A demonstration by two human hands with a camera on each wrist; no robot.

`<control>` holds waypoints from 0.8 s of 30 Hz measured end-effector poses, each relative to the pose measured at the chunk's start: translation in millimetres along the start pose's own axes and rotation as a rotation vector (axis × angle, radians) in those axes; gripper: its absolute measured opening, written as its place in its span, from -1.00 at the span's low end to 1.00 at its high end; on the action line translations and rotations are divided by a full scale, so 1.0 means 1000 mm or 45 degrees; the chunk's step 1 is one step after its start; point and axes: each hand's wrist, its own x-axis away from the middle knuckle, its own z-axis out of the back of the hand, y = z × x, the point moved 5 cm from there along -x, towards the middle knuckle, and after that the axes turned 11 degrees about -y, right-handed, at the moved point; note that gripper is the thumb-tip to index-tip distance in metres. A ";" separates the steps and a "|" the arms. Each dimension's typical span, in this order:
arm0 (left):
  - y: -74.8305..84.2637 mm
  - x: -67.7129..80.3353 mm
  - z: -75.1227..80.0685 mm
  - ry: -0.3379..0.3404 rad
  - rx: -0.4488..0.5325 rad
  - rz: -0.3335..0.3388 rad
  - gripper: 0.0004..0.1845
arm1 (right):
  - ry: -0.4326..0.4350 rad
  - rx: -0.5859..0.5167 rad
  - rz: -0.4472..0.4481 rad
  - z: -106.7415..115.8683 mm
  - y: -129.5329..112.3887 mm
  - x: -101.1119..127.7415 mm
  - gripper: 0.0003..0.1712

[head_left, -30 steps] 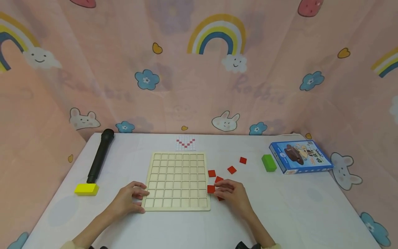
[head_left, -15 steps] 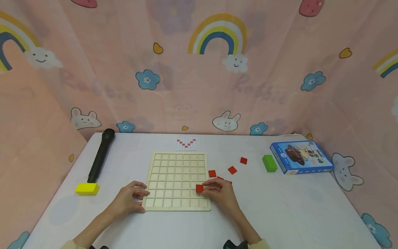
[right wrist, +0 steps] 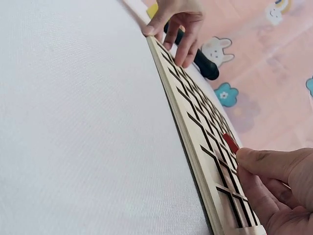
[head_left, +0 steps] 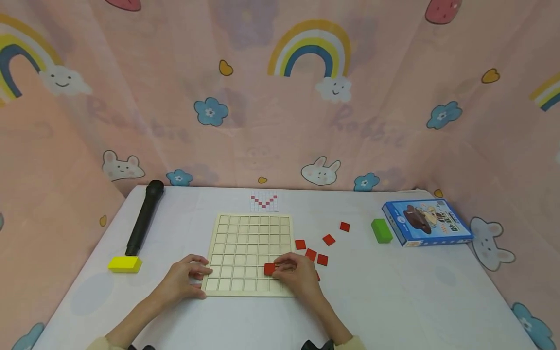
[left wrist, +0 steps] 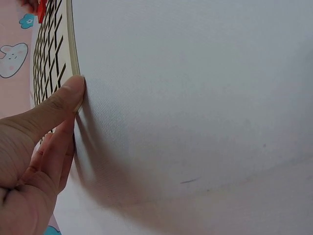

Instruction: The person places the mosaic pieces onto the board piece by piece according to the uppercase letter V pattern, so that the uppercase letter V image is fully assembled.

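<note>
A pale wooden grid board (head_left: 249, 253) lies on the table in front of the person. The left hand (head_left: 185, 277) grips it at the near left corner; in the left wrist view its thumb lies on the edge (left wrist: 72, 93), with the fingers bent beside it. Over the lower right cells, the right hand (head_left: 297, 277) pinches a red square tile (head_left: 269, 269) between thumb and fingers. The right wrist view shows this tile (right wrist: 231, 143) tilted, one edge close to the cells; whether it touches them I cannot tell. Several more red tiles (head_left: 322, 260) lie right of the board, one partly hidden by the right hand.
Behind the board lies a small card (head_left: 264, 201) with a red V pattern of squares. A black microphone-like stick (head_left: 145, 218) and a yellow block (head_left: 125, 264) are at left. At right are a green block (head_left: 381, 231) and a blue box (head_left: 428, 222).
The right hand has moved left from beside the board, carrying a red tile over the lower right cells. The left hand stays at the board's corner.
</note>
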 end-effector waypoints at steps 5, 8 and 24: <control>-0.001 0.000 0.000 -0.001 0.004 -0.026 -0.42 | -0.026 -0.013 0.011 -0.010 -0.003 -0.003 -0.73; -0.002 0.000 0.000 0.005 -0.003 -0.023 -0.43 | -0.036 -0.012 0.025 -0.016 -0.004 -0.005 -0.74; 0.000 0.001 -0.001 0.023 -0.023 -0.001 -0.42 | -0.055 -0.019 0.044 -0.036 -0.009 -0.013 -0.71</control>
